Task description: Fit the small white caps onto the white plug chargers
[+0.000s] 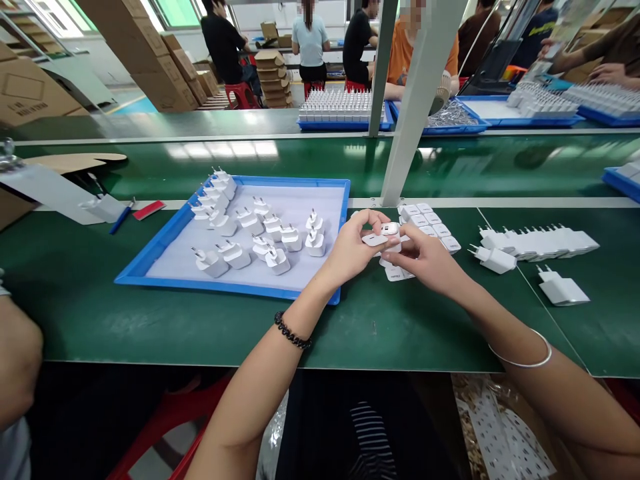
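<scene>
My left hand (353, 248) and my right hand (425, 261) meet over the green table, just right of the blue tray (165, 243). Both pinch one white charger plug (383, 235) between their fingertips. Under and behind my right hand lies a sheet of white labels (433, 223). The tray holds several white charger plugs (235, 255), prongs up. A black bead bracelet is on my left wrist and a silver bangle on my right forearm.
A row of white plugs (540, 241) and one loose plug (563, 291) lie at the right. A white post (415, 113) rises behind the labels. A blue pen (121, 217) and red item lie left. Other people work across the green belt, with more blue trays.
</scene>
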{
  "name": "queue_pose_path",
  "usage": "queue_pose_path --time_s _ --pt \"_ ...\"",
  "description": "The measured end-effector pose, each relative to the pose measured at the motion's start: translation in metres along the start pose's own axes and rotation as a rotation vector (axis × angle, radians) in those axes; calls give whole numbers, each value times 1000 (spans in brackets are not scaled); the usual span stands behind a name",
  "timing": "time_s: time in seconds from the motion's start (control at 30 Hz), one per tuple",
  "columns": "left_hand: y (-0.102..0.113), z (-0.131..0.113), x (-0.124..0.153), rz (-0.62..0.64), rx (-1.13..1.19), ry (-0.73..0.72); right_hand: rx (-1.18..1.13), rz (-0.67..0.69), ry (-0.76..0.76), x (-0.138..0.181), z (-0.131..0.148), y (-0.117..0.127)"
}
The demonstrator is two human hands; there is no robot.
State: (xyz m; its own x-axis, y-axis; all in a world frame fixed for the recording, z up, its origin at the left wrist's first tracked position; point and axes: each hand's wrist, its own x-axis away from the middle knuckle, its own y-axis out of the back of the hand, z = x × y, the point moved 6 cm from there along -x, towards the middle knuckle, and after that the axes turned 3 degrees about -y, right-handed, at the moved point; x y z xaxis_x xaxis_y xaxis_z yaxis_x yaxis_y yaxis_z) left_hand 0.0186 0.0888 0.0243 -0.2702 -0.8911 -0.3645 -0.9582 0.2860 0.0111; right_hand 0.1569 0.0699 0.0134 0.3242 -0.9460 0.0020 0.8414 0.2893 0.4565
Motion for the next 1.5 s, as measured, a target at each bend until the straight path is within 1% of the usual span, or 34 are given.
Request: queue_pose_path --time_s 0.1,0.27,0.37,0.43,0.47,0.53,0.57,0.6,0.63,0.83,0.93,1.0,1.1,1.17,1.2,1.3,1.4,1.5 --pt "-1 1 1 -76 69 -21 -107 3 -40 1 -4 -6" --pt "-5 -4 4 -114 112 -36 -175 19 -64 3 -5 -12" --pt "-3 -2 5 -151 150 5 -213 32 -74 2 -7 -13" --pt "-2 3 5 -169 135 73 -247 49 -74 1 -9 -14" --pt "-4 6 6 -135 125 125 -256 56 -70 0 -10 -15" --pt "-12 13 7 10 118 228 -253 58 -61 -1 -11 -15" --pt "-16 16 8 83 119 260 -240 53 -60 -1 -11 -15" --pt "-19 18 9 130 119 274 -215 45 -63 0 -11 -15" --pt "-20 20 10 143 115 271 -178 36 -70 0 -11 -16" --pt "-8 31 6 -26 -12 211 145 -21 -91 6 -6 -10" --pt "3 28 2 -143 -33 151 284 -31 -69 4 -6 -3" --pt "10 22 1 -222 -25 101 367 -18 -17 1 -8 -3" --pt "18 13 0 -302 -8 81 450 2 160 -3 -9 -17" --pt "19 10 0 -318 12 94 505 25 266 -6 -13 -31" --pt "19 9 0 -317 22 99 527 45 284 -8 -16 -39" --pt "16 8 0 -291 47 96 526 117 243 -17 -29 -53" --pt "11 9 0 -248 61 100 507 132 211 -25 -36 -54" --pt "9 10 1 -222 64 110 503 126 208 -28 -36 -52"
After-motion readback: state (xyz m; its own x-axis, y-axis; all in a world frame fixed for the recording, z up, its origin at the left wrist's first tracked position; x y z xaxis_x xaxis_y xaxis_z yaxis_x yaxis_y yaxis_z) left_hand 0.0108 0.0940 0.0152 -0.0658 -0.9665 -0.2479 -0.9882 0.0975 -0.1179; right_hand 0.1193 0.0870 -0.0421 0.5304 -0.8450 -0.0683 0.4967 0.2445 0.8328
